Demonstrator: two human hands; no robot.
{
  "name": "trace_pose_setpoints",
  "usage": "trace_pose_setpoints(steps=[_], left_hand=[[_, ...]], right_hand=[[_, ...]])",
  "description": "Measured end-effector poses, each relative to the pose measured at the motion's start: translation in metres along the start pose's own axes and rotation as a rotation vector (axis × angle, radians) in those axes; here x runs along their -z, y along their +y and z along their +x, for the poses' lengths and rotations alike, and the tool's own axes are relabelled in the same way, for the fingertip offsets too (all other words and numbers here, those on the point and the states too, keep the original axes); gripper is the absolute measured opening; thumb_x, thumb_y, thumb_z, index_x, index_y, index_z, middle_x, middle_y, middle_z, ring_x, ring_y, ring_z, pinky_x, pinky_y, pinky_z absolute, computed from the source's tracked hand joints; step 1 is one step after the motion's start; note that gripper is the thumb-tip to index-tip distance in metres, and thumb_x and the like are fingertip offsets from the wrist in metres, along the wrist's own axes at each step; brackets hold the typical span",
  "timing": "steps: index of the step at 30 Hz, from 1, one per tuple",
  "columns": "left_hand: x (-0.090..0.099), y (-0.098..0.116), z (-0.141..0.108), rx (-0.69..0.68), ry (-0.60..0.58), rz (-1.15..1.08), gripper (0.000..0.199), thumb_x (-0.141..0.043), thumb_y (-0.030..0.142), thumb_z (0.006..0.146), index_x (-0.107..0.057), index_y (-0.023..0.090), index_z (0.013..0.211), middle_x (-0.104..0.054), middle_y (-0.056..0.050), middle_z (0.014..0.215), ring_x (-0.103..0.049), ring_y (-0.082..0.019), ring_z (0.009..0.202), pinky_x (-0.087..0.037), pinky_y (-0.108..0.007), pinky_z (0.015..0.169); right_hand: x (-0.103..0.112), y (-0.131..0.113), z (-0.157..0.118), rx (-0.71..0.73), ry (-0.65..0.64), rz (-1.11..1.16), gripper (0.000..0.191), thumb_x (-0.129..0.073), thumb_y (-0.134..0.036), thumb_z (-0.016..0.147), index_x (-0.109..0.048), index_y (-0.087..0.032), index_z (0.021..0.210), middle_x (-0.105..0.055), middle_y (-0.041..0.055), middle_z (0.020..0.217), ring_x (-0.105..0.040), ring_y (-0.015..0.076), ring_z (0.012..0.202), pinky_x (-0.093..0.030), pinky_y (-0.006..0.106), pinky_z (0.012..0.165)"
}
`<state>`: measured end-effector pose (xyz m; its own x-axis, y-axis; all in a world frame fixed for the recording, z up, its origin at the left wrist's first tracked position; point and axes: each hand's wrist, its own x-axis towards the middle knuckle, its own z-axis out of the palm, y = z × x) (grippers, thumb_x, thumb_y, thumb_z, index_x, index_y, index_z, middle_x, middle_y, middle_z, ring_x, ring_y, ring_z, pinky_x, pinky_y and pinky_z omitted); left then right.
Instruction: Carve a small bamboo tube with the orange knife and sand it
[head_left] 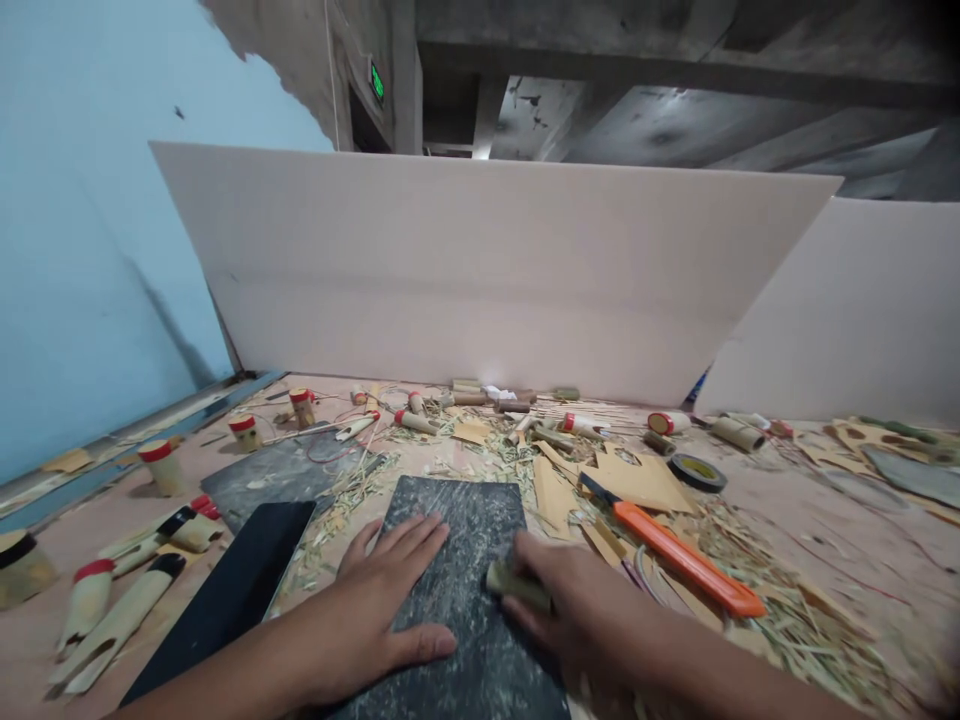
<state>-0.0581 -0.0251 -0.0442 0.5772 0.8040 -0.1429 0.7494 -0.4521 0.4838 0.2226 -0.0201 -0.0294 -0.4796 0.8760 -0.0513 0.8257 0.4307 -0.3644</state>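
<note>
My left hand (382,600) lies flat with its fingers spread on the left part of a dark, dust-speckled board (465,530). In my right hand (559,600), a short greenish bamboo tube (517,585) is gripped with the fingers wrapped round it, its end against or just over the board's right side. To the right of that hand lies an orange-handled saw or knife (682,555), its dark blade pointing to the upper left. A second dark board (232,600) sits to the left of my left hand.
Bamboo shavings (817,640) and cardboard scraps (637,480) are strewn over the table. Bamboo tubes with red ends (161,465) stand at the left, near several cut pieces. A tape roll (697,472) lies at the right. A pale panel (487,270) rises behind.
</note>
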Motion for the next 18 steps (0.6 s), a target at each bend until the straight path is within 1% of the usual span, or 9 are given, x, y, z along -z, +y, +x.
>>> trace_pose_setpoints(steps=[1, 3, 5, 7, 10, 12, 14, 16, 18], left_hand=[[0.000, -0.001, 0.000, -0.002, -0.003, -0.001, 0.093, -0.051, 0.079, 0.089, -0.019, 0.033, 0.164, -0.014, -0.009, 0.171, -0.013, -0.037, 0.158, -0.005, -0.066, 0.125], [0.000, -0.001, -0.001, -0.001, -0.010, 0.003, 0.093, -0.050, 0.079, 0.089, -0.018, 0.033, 0.164, -0.013, -0.008, 0.171, -0.012, -0.036, 0.158, -0.004, -0.065, 0.125], [0.001, -0.001, -0.001, 0.007, -0.021, 0.012, 0.094, -0.048, 0.079, 0.090, -0.018, 0.032, 0.164, -0.012, -0.008, 0.171, -0.010, -0.036, 0.159, -0.003, -0.065, 0.125], [0.002, 0.001, -0.001, 0.015, -0.034, 0.013, 0.094, -0.046, 0.080, 0.090, -0.017, 0.031, 0.165, -0.010, -0.008, 0.172, -0.009, -0.035, 0.159, -0.003, -0.065, 0.125], [0.003, 0.003, -0.002, 0.017, -0.044, 0.007, 0.094, -0.044, 0.080, 0.091, -0.015, 0.030, 0.165, -0.009, -0.008, 0.172, -0.008, -0.035, 0.159, -0.002, -0.065, 0.125], [0.003, 0.004, -0.002, 0.020, -0.051, 0.017, 0.094, -0.043, 0.080, 0.091, -0.015, 0.029, 0.165, -0.009, -0.007, 0.172, -0.008, -0.034, 0.159, -0.002, -0.065, 0.125], [0.002, 0.005, -0.002, 0.031, -0.060, 0.035, 0.094, -0.041, 0.081, 0.091, -0.015, 0.029, 0.165, -0.008, -0.007, 0.172, -0.007, -0.033, 0.159, -0.002, -0.064, 0.126], [0.002, 0.005, -0.002, 0.043, -0.067, 0.048, 0.094, -0.038, 0.081, 0.092, -0.013, 0.028, 0.165, -0.008, -0.006, 0.172, -0.006, -0.032, 0.159, -0.001, -0.063, 0.126], [0.002, 0.006, -0.002, 0.050, -0.075, 0.057, 0.094, -0.036, 0.082, 0.092, -0.012, 0.028, 0.165, -0.006, -0.005, 0.172, -0.005, -0.031, 0.160, -0.001, -0.062, 0.126]], right_hand=[[0.000, 0.000, -0.002, 0.056, -0.038, 0.024, 0.016, -0.061, -0.037, 0.091, -0.053, -0.025, 0.094, -0.072, 0.0050, 0.083, -0.061, 0.0192, 0.067, -0.030, 0.027, 0.056], [-0.001, 0.001, -0.004, 0.094, -0.036, 0.056, 0.015, -0.060, -0.035, 0.092, -0.052, -0.025, 0.099, -0.073, 0.0057, 0.086, -0.062, 0.0198, 0.069, -0.033, 0.028, 0.058], [0.000, 0.003, -0.004, 0.056, 0.015, 0.067, 0.015, -0.058, -0.031, 0.093, -0.053, -0.024, 0.106, -0.074, 0.0075, 0.088, -0.063, 0.0215, 0.071, -0.035, 0.029, 0.060], [0.003, 0.004, -0.003, 0.036, 0.037, 0.085, 0.018, -0.056, -0.030, 0.095, -0.053, -0.023, 0.112, -0.074, 0.0083, 0.087, -0.064, 0.0229, 0.071, -0.036, 0.030, 0.061], [0.008, 0.002, -0.004, 0.073, 0.029, 0.118, 0.023, -0.052, -0.036, 0.100, -0.054, -0.023, 0.118, -0.075, 0.0101, 0.091, -0.067, 0.0253, 0.077, -0.041, 0.032, 0.067], [0.008, 0.002, -0.002, 0.075, 0.030, 0.110, 0.025, -0.043, -0.039, 0.105, -0.056, -0.023, 0.118, -0.075, 0.0099, 0.093, -0.068, 0.0255, 0.082, -0.043, 0.033, 0.071], [0.006, 0.005, 0.002, 0.037, 0.063, 0.059, 0.030, -0.035, -0.038, 0.108, -0.059, -0.023, 0.117, -0.075, 0.0087, 0.089, -0.070, 0.0244, 0.080, -0.044, 0.032, 0.070], [0.002, 0.011, 0.007, -0.006, 0.119, -0.011, 0.030, -0.037, -0.035, 0.106, -0.063, -0.021, 0.116, -0.076, 0.0086, 0.086, -0.070, 0.0236, 0.075, -0.043, 0.031, 0.066], [-0.002, 0.015, 0.009, -0.019, 0.190, -0.053, 0.027, -0.043, -0.034, 0.104, -0.067, -0.021, 0.109, -0.077, 0.0084, 0.085, -0.070, 0.0227, 0.073, -0.043, 0.029, 0.064]])
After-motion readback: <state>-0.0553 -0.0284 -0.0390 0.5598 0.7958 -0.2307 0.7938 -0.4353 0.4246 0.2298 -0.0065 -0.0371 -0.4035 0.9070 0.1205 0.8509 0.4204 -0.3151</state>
